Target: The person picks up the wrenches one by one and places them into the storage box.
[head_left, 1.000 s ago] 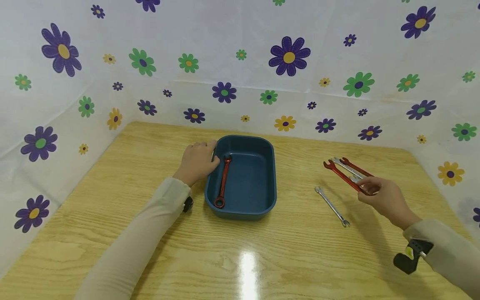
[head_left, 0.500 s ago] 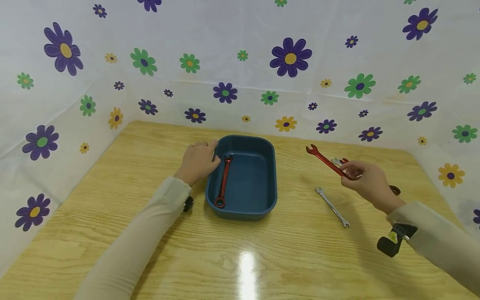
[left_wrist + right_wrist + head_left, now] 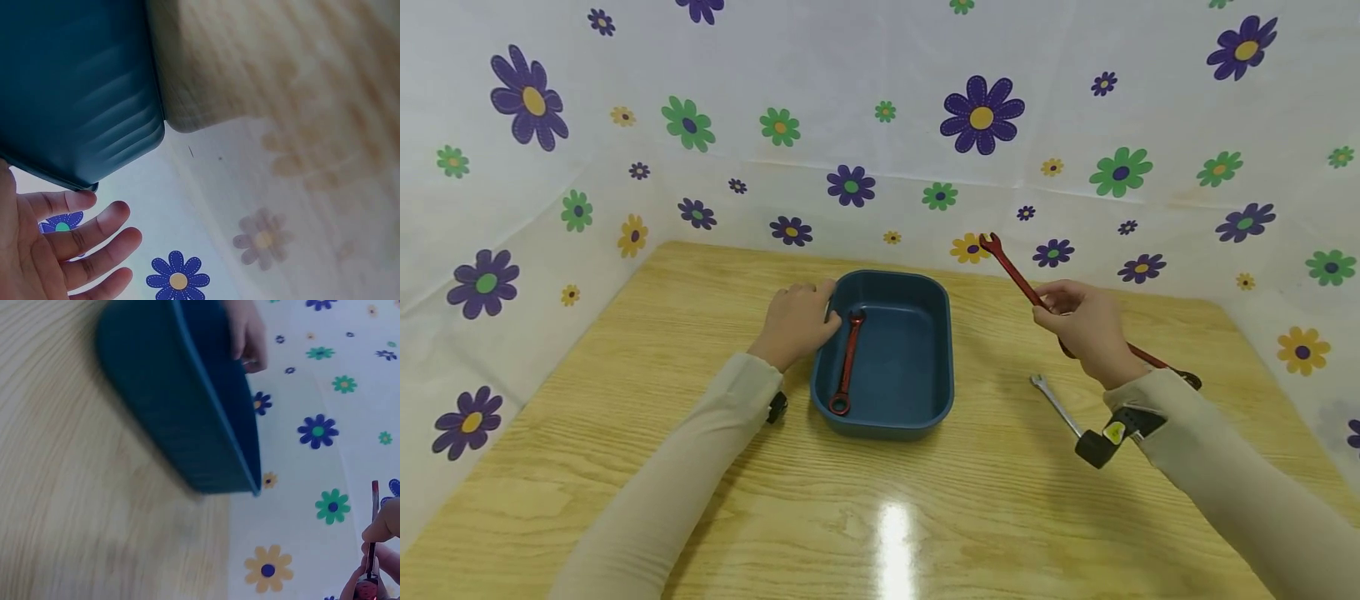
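Note:
My left hand grips the left rim of a dark blue plastic bin, thumb over the inner edge. In the left wrist view its fingers spread along the outside, the index fingertip touching the rim. A red combination wrench lies along the bin's left side. Raised above the table to the right of the bin, my right hand pinches another red wrench, its forked end pointing up and left. Beneath the right wrist lies a silver open-end wrench, partly covered by the wrist camera.
Behind the right forearm, a further red wrench lies on the wooden table, partly hidden. A flower-printed white cloth rises behind the table and along both sides.
My right hand has lifted the red wrench away from the other wrenches at the right, moving it up and left towards the bin. My left hand has stayed on the bin's rim.

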The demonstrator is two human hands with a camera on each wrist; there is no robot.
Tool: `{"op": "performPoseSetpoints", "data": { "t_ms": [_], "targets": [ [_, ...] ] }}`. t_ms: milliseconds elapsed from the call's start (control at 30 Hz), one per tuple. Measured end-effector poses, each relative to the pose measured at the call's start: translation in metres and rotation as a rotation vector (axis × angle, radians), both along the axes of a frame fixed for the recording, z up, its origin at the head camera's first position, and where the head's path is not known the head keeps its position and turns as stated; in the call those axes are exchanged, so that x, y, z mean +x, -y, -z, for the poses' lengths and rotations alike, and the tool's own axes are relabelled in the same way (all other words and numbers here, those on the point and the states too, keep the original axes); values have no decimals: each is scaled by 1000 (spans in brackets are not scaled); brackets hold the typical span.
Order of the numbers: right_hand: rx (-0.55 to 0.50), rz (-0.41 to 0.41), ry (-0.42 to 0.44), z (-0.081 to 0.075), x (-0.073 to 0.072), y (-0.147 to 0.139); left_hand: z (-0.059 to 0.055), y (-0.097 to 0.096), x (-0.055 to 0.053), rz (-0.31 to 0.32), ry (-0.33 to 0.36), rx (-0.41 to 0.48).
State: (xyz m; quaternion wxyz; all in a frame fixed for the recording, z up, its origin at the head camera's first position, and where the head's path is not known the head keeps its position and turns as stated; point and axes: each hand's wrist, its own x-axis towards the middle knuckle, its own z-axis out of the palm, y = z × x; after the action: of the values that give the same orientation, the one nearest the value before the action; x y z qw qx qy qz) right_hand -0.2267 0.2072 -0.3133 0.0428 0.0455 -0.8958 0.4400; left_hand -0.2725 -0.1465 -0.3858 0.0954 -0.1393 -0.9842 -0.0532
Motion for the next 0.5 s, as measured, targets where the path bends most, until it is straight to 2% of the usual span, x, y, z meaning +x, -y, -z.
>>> {"op": "performPoseSetpoints", "data": {
  "t_ms": [167,500],
  "targets": [
    [-98,24,51,-1,-5,22,-1,0,1,1,2,0],
    [-124,-10,106,12,-4,68,1,2,1,13,-6,2]
  ]
}}
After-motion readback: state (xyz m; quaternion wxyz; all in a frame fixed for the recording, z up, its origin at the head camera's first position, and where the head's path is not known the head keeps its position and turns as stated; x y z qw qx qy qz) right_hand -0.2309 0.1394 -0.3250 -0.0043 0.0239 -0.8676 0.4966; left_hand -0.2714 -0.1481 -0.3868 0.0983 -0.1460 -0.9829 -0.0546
